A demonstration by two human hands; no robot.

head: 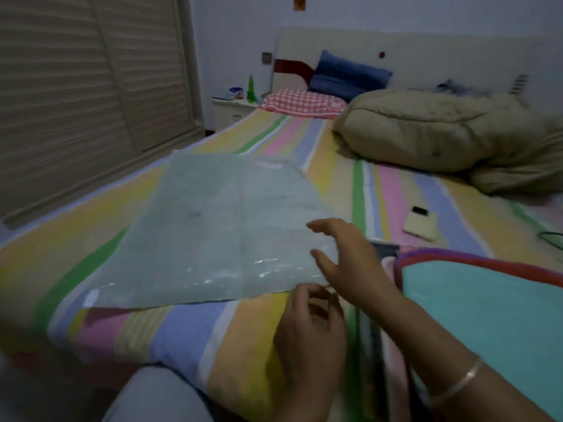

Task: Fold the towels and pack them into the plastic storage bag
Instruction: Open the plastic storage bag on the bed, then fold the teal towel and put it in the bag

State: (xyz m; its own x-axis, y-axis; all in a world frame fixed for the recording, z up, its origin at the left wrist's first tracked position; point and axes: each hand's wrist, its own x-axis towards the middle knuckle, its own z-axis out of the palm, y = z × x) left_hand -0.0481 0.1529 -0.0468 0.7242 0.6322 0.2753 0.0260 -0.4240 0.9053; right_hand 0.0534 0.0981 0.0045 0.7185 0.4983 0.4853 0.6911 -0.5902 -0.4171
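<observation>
Grey trouser knee point(158, 394) fills the bottom left, nearest the lens, at the foot of the striped bed sheet point(91, 226). Slatted wardrobe doors point(76, 86) stand to the left of the bed.

On the sheet the plastic storage bag point(213, 226) lies flat and looks unfilled. Its length runs away from the person, and there is a white tab at its near left corner. The left hand point(310, 324) sits at the bag's near right corner, fingers curled in toward the thumb right at the film's edge. Blur hides whether it actually pinches the plastic. Just beyond it, the right hand point(350, 263) is over that same corner with fingers spread and relaxed, holding nothing. Whether it touches the film cannot be told. A thin bangle point(457, 382) circles its wrist.

Right of the hands, just beside the bag, a folded teal towel point(487, 315) with a red-and-purple border lies on the bed. Whether more towels lie beneath it is unclear. Farther back on the right are a small cream device point(420, 222) and a bunched tan quilt point(441, 129), well apart from the work.

Folding appears done for at least this towel, and the step in hand looks like opening the bag. If the mouth is at this near edge, the next move calls for parting the two clinging layers of film at the corner. One hand would then hold the mouth wide while the other slides the towel in flat.
</observation>
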